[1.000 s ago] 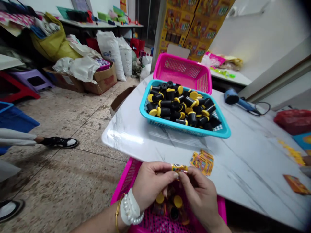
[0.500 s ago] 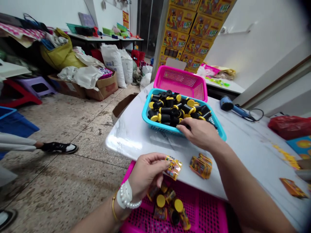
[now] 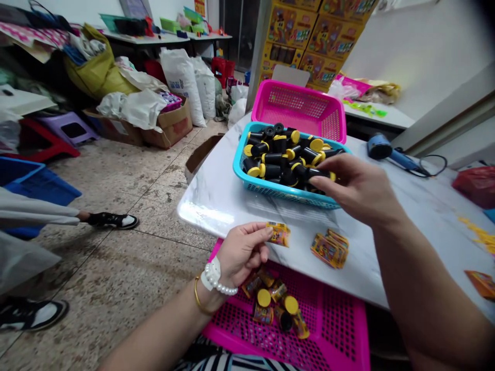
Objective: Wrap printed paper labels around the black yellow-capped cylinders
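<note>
Between thumb and fingers, my left hand (image 3: 243, 252) pinches a small printed yellow label (image 3: 279, 234) above the table edge. My right hand (image 3: 358, 188) is closed on a black canister with a yellow lid (image 3: 320, 174), at the front right of the blue basket (image 3: 286, 190). More black canisters (image 3: 273, 157) with yellow lids fill that basket. A small pile of printed labels (image 3: 330, 248) lies on the table between my hands. Below, a pink basket (image 3: 332, 330) holds several labelled canisters (image 3: 263, 306) with yellow lids.
An empty-looking pink basket (image 3: 305, 105) stands behind the blue one on the marble-patterned table (image 3: 209, 201). A blue heat-gun-like tool (image 3: 390, 149) with a cord lies to the right. Orange labels (image 3: 479, 283) lie far right. A person's shoe (image 3: 114, 220) is on the floor at left.
My right hand has drawn back to the right and lifted, with a canister now visible in its fingers. The left hand still holds the label. The whole view has shifted slightly.
</note>
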